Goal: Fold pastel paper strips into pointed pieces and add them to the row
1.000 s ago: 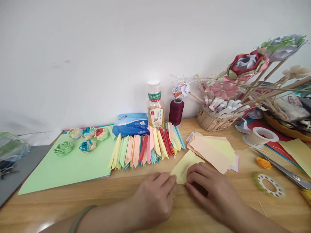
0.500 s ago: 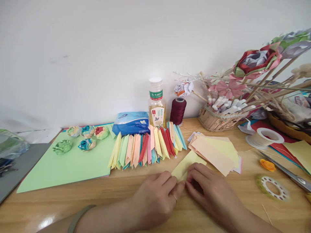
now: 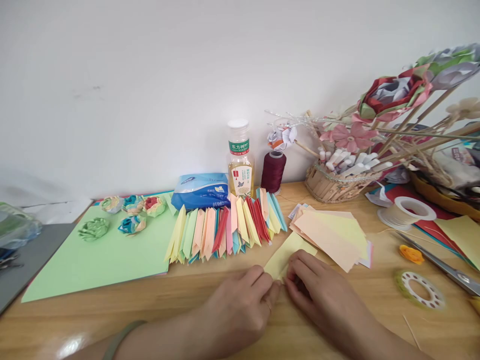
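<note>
Where the left hand (image 3: 243, 302) meets paper: its fingers are curled and narrow, holding the near edge of a pale yellow sheet (image 3: 290, 251).
Right hand (image 3: 324, 290): bent fingers drawn together, holding the sheet's right side just beside the left fingertips; the pads are hidden.
Yellow sheet: low over the table (image 3: 180, 312), between both hands, stretching away from the person.
Loose slips (image 3: 326, 235): peach and yellow, fanned in a pile just beyond the right hand.
Folded strips (image 3: 225, 227): many colours, packed in a row beyond the left hand.
Tape roll (image 3: 403, 286): lying flat to the right, near an orange paper piece (image 3: 411, 253), scissors (image 3: 446, 270) and a white cord spool (image 3: 407, 215).
Green sheet (image 3: 112, 260): at left, five small paper rosettes (image 3: 93, 229) resting on it.
Tissue pack (image 3: 202, 190): blue, right behind the strips.
Bottle (image 3: 240, 160): upright beside the pack, white-capped.
Maroon thread cone (image 3: 273, 172): upright, between bottle and basket (image 3: 333, 186).
Basket: filled with white-ended sticks (image 3: 354, 165), paper flowers (image 3: 395, 92) leaning above it.
</note>
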Demonstrator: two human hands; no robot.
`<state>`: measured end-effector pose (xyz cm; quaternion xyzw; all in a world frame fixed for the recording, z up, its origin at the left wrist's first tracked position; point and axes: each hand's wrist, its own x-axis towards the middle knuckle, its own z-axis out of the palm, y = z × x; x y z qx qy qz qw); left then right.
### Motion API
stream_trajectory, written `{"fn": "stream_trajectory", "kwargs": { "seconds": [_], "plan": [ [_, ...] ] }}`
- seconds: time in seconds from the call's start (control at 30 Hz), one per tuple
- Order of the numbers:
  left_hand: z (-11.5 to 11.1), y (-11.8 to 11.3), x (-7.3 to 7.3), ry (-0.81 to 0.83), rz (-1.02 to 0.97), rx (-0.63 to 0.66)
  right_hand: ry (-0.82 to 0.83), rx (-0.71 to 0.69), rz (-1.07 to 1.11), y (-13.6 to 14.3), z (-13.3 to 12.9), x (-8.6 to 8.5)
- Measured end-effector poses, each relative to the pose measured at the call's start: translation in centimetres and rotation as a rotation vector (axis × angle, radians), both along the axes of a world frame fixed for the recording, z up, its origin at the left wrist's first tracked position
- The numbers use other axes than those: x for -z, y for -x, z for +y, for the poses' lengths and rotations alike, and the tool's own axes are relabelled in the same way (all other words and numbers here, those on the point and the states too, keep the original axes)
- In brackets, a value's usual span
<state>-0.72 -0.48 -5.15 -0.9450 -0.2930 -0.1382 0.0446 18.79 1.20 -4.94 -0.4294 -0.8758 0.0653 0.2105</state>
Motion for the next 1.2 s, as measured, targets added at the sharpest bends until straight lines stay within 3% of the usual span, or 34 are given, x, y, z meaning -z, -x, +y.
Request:
{"fn": "stream_trajectory", "kwargs": {
  "seconds": [0.57,0.77,0.83,1.0,1.2],
  "plan": [
    [-0.1,0.0,1.0,0.066,-0.053,-0.077,0.115,-0.025,0.020,-0.7,0.2,0.3],
    [0.4,0.3,0.9,-0.018,-0.045,-0.073,0.028,-0.358,-0.033,-2.8,0.5,-1.1],
    [0.7,0.4,0.7,-0.090,-0.041,-0.073,0.036,-0.410,-0.054,-3.0,0.3,-1.9],
    [0.8,0.2,-0.5,-0.111,-0.064,-0.103,0.279,-0.385,-0.104,-2.1,-0.7,-3.4],
    [0.7,-0.1,-0.9,-0.050,-0.133,-0.004,0.259,-0.313,-0.023,-1.5,-1.2,-2.7]
  ]
}}
